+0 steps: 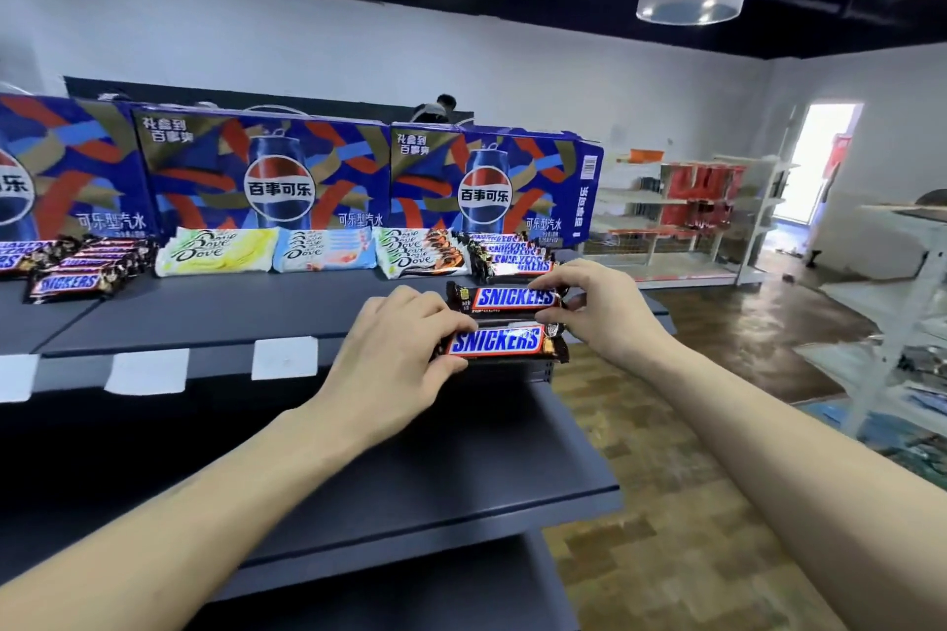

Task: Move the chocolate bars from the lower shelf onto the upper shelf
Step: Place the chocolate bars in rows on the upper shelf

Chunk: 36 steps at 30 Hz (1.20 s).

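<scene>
Two Snickers bars are in my hands at the right front of the dark upper shelf (pixel 230 318). My left hand (pixel 394 348) grips the nearer Snickers bar (pixel 499 341) at its left end, just over the shelf's front edge. My right hand (pixel 594 302) pinches the farther Snickers bar (pixel 512 297) at its right end, low over the shelf. Behind them lies a stack of Snickers bars (pixel 512 254). The dark lower shelf (pixel 461 466) shows beneath my forearms, with no bars visible on it.
Along the back of the upper shelf stand Pepsi cartons (pixel 266 174), with Dove bar stacks (pixel 323 249) in front and more Snickers (pixel 87 266) at the left. White price tags (pixel 284 358) hang on the shelf edge. Other racks (pixel 702 215) and a person (pixel 435 110) are farther off.
</scene>
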Motion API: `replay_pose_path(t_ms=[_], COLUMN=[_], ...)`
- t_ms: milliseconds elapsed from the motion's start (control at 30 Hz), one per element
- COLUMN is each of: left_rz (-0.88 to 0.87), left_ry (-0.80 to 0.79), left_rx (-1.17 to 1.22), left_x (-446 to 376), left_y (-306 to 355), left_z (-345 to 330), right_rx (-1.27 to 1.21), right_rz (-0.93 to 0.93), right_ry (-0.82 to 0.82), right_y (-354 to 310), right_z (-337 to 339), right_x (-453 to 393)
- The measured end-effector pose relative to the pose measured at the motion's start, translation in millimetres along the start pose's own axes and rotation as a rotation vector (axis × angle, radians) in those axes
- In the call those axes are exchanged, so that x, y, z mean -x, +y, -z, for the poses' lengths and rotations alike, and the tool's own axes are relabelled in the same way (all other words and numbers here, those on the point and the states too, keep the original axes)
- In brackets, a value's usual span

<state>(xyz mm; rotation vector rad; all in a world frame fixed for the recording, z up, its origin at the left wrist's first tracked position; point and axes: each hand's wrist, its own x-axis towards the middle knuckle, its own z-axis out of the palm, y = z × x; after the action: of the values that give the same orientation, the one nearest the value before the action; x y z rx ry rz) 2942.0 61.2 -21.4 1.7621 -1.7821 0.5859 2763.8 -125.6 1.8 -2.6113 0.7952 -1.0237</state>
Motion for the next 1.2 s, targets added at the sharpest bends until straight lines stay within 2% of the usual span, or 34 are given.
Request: replay_pose_path(t_ms=[300,567,900,1200], left_rz=[0.126,0.205,0.198,0.188], left_ry=[0.011,0.009,0.026,0.039], left_rx=[-0.091,-0.14,-0.16,-0.163], left_x=[-48,-67,-97,-107], left_y=[38,53,35,16], left_z=[-42,-60,-78,-91], right_rx=[-0.066,-0.102,-0.113,-0.118], right_rz=[0.088,0.174,0.061,0.034], right_ry=[-0.061,-0.143,-0.178,-0.196], right_y=[80,101,123,126], right_z=[10,-2,-13,-21], right_x=[-38,-64,-92,-106])
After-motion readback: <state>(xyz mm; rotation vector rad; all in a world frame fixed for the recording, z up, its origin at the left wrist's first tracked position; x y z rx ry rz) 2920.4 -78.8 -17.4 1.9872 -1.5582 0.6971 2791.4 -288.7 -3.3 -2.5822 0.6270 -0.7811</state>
